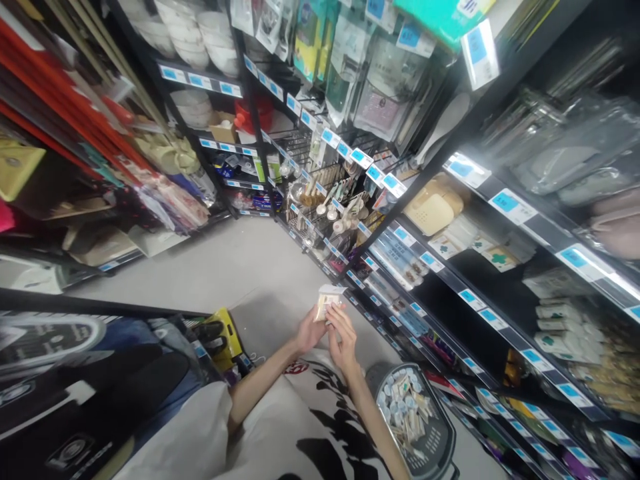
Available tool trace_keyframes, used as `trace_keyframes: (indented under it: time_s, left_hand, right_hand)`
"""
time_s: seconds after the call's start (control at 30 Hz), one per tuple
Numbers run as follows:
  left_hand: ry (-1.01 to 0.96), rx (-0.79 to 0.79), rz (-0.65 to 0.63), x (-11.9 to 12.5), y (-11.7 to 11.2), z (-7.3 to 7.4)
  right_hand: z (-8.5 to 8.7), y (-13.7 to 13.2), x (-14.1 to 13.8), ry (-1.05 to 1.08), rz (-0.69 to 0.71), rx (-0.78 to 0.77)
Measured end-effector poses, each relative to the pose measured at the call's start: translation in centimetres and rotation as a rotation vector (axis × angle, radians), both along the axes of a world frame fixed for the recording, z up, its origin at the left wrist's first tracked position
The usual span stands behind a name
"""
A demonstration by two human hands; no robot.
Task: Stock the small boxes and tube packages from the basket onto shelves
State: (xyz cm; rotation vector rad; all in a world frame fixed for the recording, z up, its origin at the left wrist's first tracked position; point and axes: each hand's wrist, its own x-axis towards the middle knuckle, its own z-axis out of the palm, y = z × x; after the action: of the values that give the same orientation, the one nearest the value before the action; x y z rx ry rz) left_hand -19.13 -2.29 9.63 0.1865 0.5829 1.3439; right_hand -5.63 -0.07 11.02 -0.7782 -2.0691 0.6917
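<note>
In the head view, a small clear plastic packet (326, 296) with pale cream contents is held up in front of my chest. My left hand (310, 332) closes on its left side. From the right, my right hand (343, 335) lays its bent fingers over the packet's lower front, gripping it too. What the packet contains is too small to make out. Below my right forearm stands a grey basket (443, 433), holding many small packs and round light-blue-topped pieces (407, 400).
Shelves (480, 310) of packaged goods with blue price tags run along the right. Bowls (183, 33) and hanging utensils (333, 207) are ahead. Mops and brooms (65, 80) hang on the left, above grey floor (200, 267). Clothing (150, 393) lies near at left.
</note>
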Motion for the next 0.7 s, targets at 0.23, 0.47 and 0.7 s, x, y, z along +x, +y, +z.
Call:
trace_keyframes:
  time_s: [0.23,0.47,0.7]
  left_hand:
    - [0.57,-0.066,0.212,-0.3,1.7,-0.5]
    - [0.766,-0.118,0.119,-1.1,1.4,-1.1]
    - [0.961,-0.076,-0.079,-1.9,0.8,-1.6]
  right_hand:
    - [-0.8,0.7,2.1,0.119,-0.339,-0.274]
    - [-1.1,0.9,2.1,0.146,-0.457,-0.426]
    - [-2.4,-0.2,3.0,0.13,-0.46,-0.436]
